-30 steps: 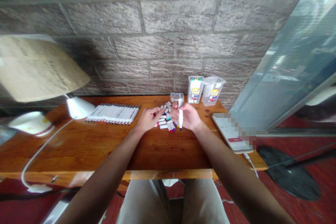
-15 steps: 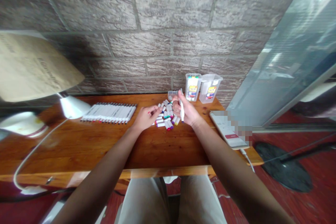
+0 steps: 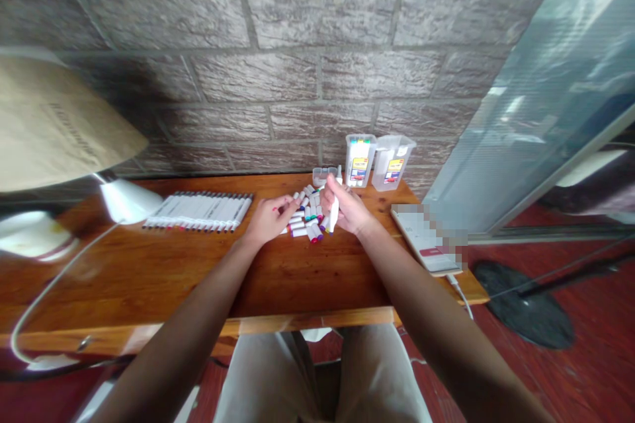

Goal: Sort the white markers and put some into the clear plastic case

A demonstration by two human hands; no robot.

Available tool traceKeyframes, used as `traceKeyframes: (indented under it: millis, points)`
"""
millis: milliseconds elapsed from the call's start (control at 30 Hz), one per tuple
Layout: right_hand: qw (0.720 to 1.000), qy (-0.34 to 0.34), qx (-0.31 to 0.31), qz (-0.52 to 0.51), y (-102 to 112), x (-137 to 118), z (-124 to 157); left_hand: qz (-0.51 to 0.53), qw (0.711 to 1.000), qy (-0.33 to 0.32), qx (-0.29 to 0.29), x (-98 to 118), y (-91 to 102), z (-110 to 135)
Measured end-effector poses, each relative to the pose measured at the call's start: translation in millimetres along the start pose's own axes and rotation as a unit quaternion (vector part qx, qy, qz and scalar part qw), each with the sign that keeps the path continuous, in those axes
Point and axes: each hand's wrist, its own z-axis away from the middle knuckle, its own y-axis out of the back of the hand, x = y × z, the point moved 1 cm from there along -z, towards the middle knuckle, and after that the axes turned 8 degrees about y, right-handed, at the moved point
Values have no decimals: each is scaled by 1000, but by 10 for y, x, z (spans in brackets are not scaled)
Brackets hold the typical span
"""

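My right hand [image 3: 346, 206] is closed around a white marker [image 3: 334, 214], blurred by motion and slanted over the right side of a loose pile of marker caps [image 3: 310, 213]. The caps are short and white with coloured ends. At the pile's left edge is my left hand [image 3: 270, 219], its thumb and fingertips drawn together beside the caps. What those fingertips hold, if anything, is hard to see. Left of it, a neat row of white markers [image 3: 201, 211] with dark ends lies side by side on the wooden table [image 3: 297, 281].
Two clear plastic marker boxes, a left one [image 3: 358, 175] containing markers and a right one [image 3: 389, 178], stand by the brick wall. A small clear lid [image 3: 321, 176] lies behind the pile. A lamp [image 3: 126, 201] and paper cup [image 3: 34, 238] are left; a white device [image 3: 426, 248] is right.
My right hand, with the marker, has moved slightly left and turned over the caps. My left hand stays by the pile. The whole view has shifted a little.
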Motion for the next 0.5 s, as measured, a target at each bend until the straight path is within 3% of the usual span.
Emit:
traceKeyframes:
  millis: [500]
  points:
    - [999, -12, 24, -39, 26, 12, -34, -11, 1000, -3, -11, 27, 1, 6]
